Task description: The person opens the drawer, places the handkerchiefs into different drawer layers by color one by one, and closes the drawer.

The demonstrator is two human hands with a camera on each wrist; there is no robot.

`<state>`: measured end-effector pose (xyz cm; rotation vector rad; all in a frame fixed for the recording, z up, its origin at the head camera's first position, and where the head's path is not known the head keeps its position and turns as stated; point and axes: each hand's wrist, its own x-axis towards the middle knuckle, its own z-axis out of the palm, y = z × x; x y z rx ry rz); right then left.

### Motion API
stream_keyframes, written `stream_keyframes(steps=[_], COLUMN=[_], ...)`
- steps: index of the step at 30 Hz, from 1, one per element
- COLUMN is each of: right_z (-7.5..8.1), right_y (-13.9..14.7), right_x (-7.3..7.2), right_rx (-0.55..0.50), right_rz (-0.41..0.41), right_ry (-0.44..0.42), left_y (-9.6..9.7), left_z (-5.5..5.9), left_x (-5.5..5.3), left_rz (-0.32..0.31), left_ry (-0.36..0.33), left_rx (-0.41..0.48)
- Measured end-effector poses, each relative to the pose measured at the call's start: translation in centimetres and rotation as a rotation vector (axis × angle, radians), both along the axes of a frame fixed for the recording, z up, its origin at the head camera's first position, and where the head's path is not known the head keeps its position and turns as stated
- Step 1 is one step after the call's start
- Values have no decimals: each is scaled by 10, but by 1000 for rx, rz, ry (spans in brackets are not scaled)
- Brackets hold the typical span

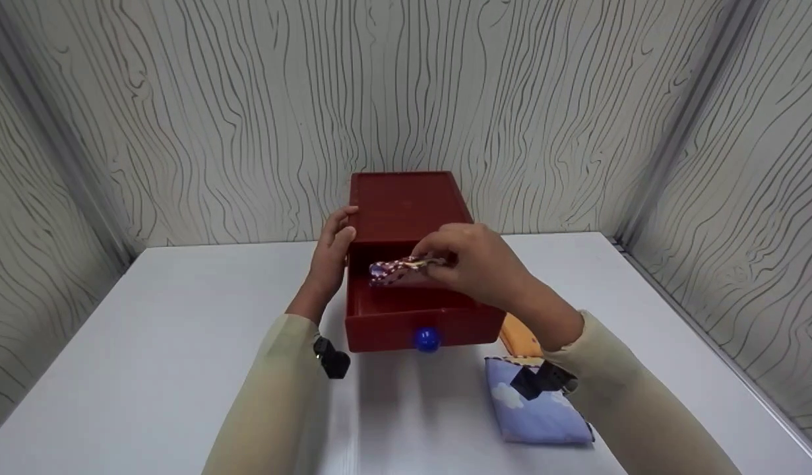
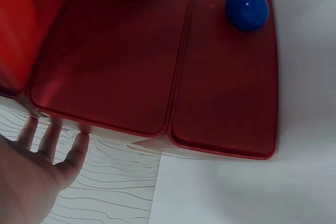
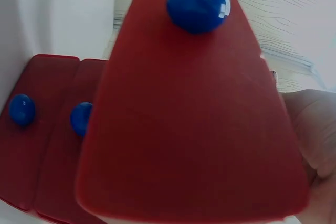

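Observation:
A dark red chest of drawers (image 1: 409,203) stands against the back wall, its top drawer (image 1: 382,334) pulled out. My left hand (image 1: 328,258) rests against the chest's left side; in the left wrist view, its fingers (image 2: 50,139) are extended at the edge. Over the pulled-out drawer, my right hand (image 1: 481,267) pinches a small flat cloth piece (image 1: 398,269) with red-and-white striped edging, seen nearly edge-on. The right wrist view hides this piece behind the drawer front (image 3: 194,129), with part of the right hand visible at the right edge.
A blue cloud-patterned cloth pouch (image 1: 541,412) lies on the white table (image 1: 234,330) beside my right sleeve. Partly behind the right wrist is an orange cloth piece (image 1: 520,338). A round blue knob (image 1: 427,339) juts from the drawer front. Lower closed drawers (image 2: 226,82) show below.

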<state>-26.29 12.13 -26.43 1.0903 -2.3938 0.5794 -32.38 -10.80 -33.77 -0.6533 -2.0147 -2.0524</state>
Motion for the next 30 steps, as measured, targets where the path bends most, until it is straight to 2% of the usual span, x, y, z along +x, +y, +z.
stream_keyframes(steps=[4,14,22,30], right_z=[-6,-12,-17,-15], right_y=[-6,-15,-15,-12], right_x=[-2,-11,-16,-11], right_rx=[37,88,120,93], right_rz=[-11,-48,-110,-64], right_ry=[22,-18,-113,-189], left_y=[0,1,1,1], left_z=[0,1,1,1], left_x=[0,0,0,0], left_rz=[-7,-3,13,-6], left_ry=[11,4,-13,-8], left_rx=[-5,8,7,33])
